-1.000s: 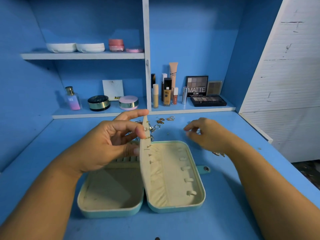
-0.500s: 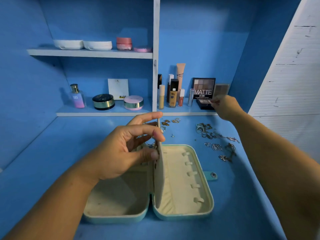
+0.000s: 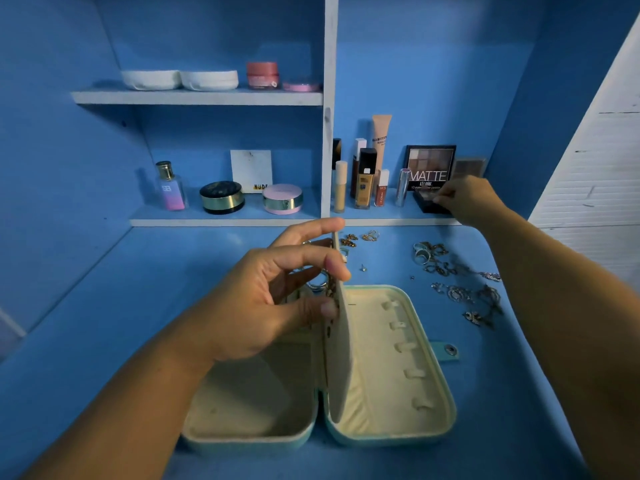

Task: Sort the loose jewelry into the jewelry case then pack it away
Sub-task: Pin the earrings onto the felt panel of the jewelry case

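A mint jewelry case [image 3: 429, 434] with cream lining lies open on the blue desk. My left hand [image 3: 270, 306] pinches its cream divider flap [image 3: 341, 358] and holds it upright over the hinge. Earrings hang on the flap's left face, partly hidden by my fingers. Loose jewelry [image 3: 457, 292] lies scattered to the right of the case, with rings [image 3: 422, 252] behind it and small gold earrings [image 3: 360, 237] near the shelf. My right hand [image 3: 471, 199] reaches up to the lower shelf, its curled fingertips at a black palette [image 3: 429, 206]. Whether it holds anything is hidden.
The lower shelf carries a perfume bottle [image 3: 169, 188], compacts [image 3: 221, 197], foundation tubes [image 3: 365, 178] and a MATTE eyeshadow box [image 3: 431, 168]. White dishes [image 3: 180, 79] and a pink jar sit on the upper shelf. A white panel [image 3: 595, 161] stands at the right.
My right hand has left the jewelry pile and reached up and right to the shelf beside the palette. My left hand keeps holding the flap upright.
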`<move>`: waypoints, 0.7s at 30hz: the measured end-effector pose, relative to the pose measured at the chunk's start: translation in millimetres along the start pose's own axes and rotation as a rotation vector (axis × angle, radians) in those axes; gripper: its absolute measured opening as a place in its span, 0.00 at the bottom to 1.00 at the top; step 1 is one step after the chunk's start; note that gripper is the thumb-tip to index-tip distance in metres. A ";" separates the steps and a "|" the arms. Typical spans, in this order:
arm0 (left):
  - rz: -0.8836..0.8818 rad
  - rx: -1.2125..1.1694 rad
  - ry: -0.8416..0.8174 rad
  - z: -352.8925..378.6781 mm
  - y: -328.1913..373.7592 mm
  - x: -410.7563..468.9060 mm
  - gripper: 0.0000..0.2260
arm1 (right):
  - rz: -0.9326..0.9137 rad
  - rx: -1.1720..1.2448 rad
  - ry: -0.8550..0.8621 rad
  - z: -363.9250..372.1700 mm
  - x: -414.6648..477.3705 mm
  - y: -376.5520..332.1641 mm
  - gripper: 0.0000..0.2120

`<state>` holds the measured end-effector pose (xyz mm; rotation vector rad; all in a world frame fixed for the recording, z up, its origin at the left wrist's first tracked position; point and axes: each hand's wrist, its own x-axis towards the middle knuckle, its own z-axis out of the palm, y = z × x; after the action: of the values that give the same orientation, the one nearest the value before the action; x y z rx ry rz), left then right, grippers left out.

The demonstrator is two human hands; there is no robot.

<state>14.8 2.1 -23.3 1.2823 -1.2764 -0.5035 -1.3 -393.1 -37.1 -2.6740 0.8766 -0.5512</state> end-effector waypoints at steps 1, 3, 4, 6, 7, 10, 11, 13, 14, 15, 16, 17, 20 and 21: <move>0.001 0.002 0.001 0.4 0.6 0.1 0.09 | 0.003 -0.012 -0.006 0.3 1.0 0.0 0.09; 0.000 0.010 0.004 0.7 1.0 0.4 0.09 | 0.006 -0.049 -0.022 0.0 2.4 -1.1 0.10; -0.003 0.012 0.005 0.5 0.9 0.4 0.09 | 0.007 -0.070 -0.033 -0.5 3.0 -2.4 0.10; -0.002 0.013 0.002 0.1 0.7 0.1 0.09 | 0.016 -0.108 -0.053 -1.2 3.4 -5.1 0.14; 0.000 0.013 0.001 0.0 0.7 -0.1 0.09 | 0.021 -0.117 -0.058 -0.9 3.8 -5.8 0.17; -0.001 0.025 -0.001 0.0 0.7 -0.3 0.09 | 0.037 -0.098 -0.043 1.1 5.6 -6.4 0.21; -0.003 0.030 0.000 0.0 0.6 -0.3 0.09 | 0.041 -0.091 -0.032 1.7 6.1 -6.9 0.20; -0.004 0.031 0.001 0.1 0.8 -0.3 0.09 | 0.051 -0.093 -0.015 3.5 8.3 -7.0 0.18; -0.003 0.032 0.000 -0.3 1.0 -0.4 0.09 | 0.058 -0.096 -0.011 4.3 9.7 -7.0 0.16; -0.004 0.035 -0.002 -0.4 1.0 -0.2 0.09 | 0.062 -0.100 -0.008 5.1 11.0 -6.8 0.14; -0.006 0.037 -0.004 -0.5 1.0 -0.2 0.09 | 0.067 -0.106 -0.005 5.4 11.7 -7.1 0.13; -0.007 0.038 -0.006 -0.7 1.0 -0.2 0.09 | 0.073 -0.114 -0.008 5.2 11.8 -7.8 0.12; -0.006 0.035 -0.005 -0.8 0.8 0.1 0.09 | 0.111 -0.130 -0.038 7.3 13.9 -9.5 0.12; -0.005 0.035 -0.003 -0.7 0.8 0.0 0.10 | 0.128 -0.128 -0.043 8.9 14.0 -9.6 0.13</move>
<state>15.1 2.6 -22.5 1.3145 -1.2903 -0.4887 17.9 -392.9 -37.8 -2.7067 1.0956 -0.4200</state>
